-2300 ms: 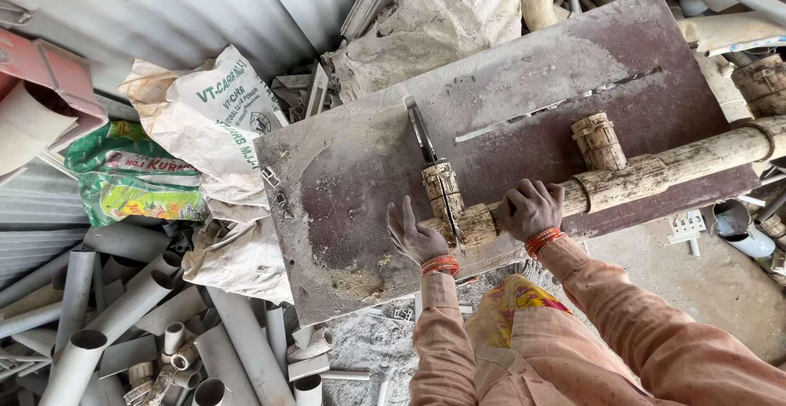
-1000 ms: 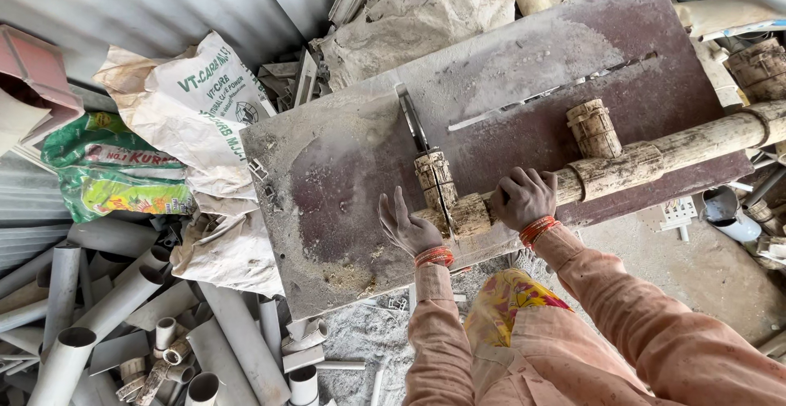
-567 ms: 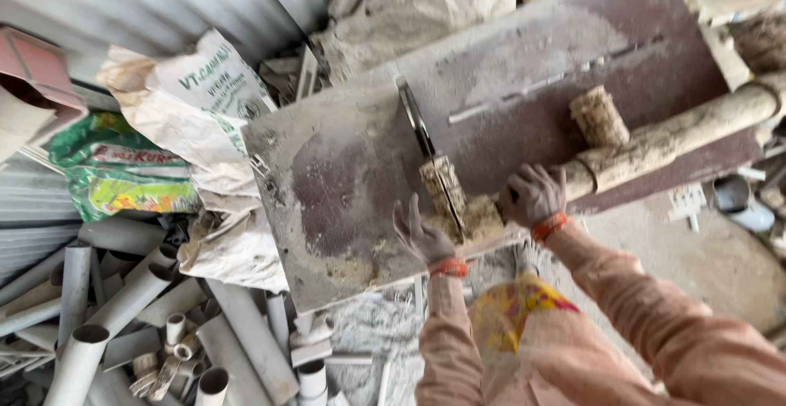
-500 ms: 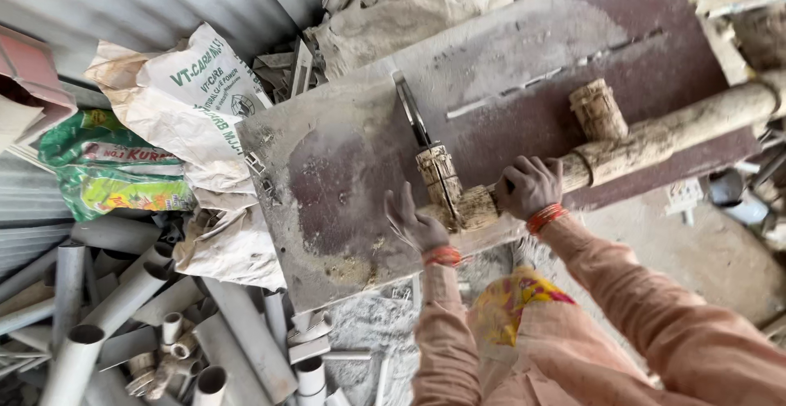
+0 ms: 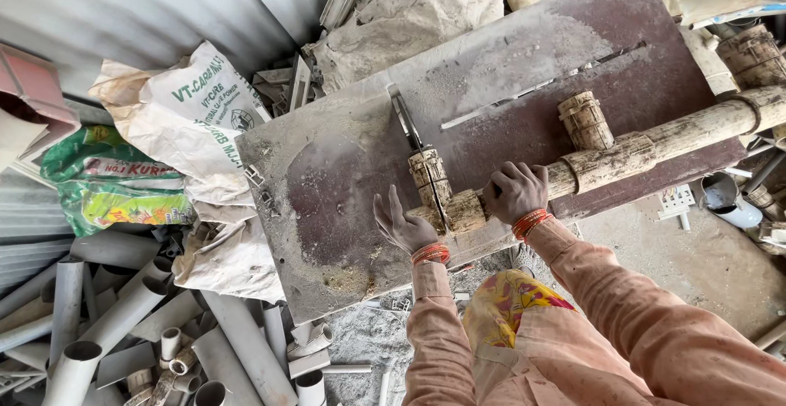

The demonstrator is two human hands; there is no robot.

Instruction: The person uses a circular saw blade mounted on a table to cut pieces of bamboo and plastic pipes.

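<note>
right hand (image 5: pixel 516 191) wrapped round the dirty pipe assembly (image 5: pixel 622 151) lying across the near right of the dusty table (image 5: pixel 344 185). left hand (image 5: pixel 403 226) flat, fingers spread, against its left end beside the saw blade (image 5: pixel 407 121).

both arms reached forward in peach sleeves, orange bangles at each wrist. the left hand (image 5: pixel 403 226) lay flat, palm down, fingers spread and pointing away from the body. the right hand (image 5: pixel 516 191) was curled over, knuckles up, fingers closed in a grip.
</note>
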